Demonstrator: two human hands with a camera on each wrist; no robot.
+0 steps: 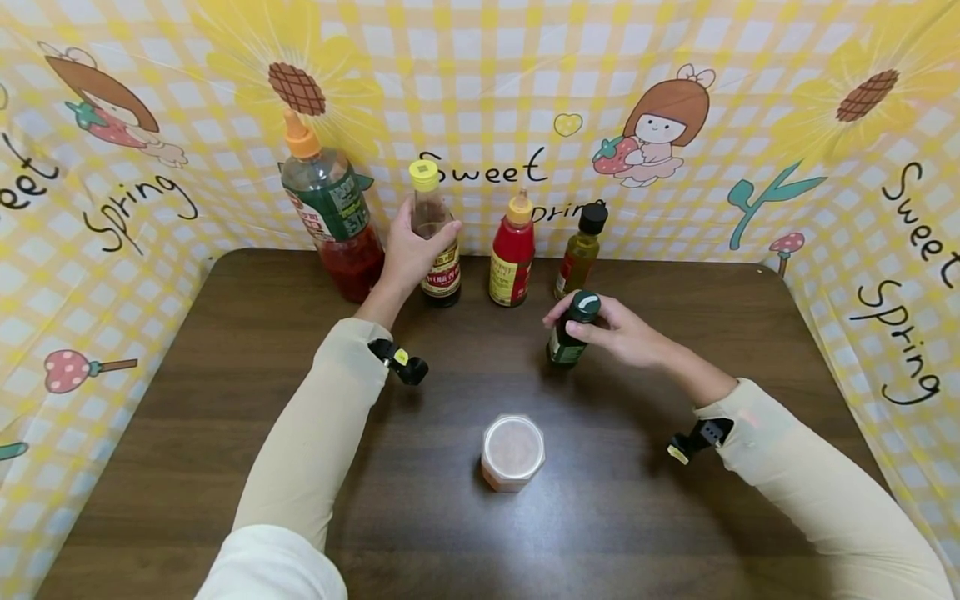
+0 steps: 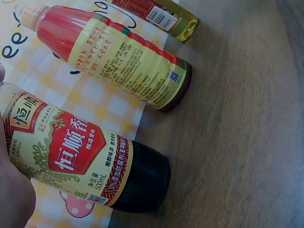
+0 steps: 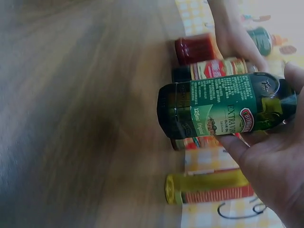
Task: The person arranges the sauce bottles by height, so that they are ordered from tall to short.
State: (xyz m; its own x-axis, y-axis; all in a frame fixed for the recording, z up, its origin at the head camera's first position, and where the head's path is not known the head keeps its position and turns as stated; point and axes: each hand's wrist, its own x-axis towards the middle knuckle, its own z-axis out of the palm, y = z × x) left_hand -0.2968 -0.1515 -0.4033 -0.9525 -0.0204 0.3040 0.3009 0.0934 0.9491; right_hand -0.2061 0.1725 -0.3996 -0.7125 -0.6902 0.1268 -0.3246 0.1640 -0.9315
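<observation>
In the head view my left hand [image 1: 408, 254] grips the upper part of a vinegar bottle [image 1: 441, 282] with a yellow cap. Its red and cream label and dark contents show closely in the left wrist view, where the bottle stands on the table. My right hand [image 1: 630, 333] holds a small dark green olive oil bottle [image 1: 566, 346] around its neck, in front of the back row. That bottle's green label [image 3: 223, 107] faces the right wrist camera. Whether its base touches the table, I cannot tell.
Left of the vinegar stands a large red sauce bottle [image 1: 348, 258] with an orange nozzle. To its right are a red squeeze bottle [image 1: 510, 267] and a black-capped oil bottle [image 1: 579, 260]. A lidded jar [image 1: 513, 454] sits nearer. Patterned cloth [image 1: 480, 92] borders the wooden table [image 1: 420, 517].
</observation>
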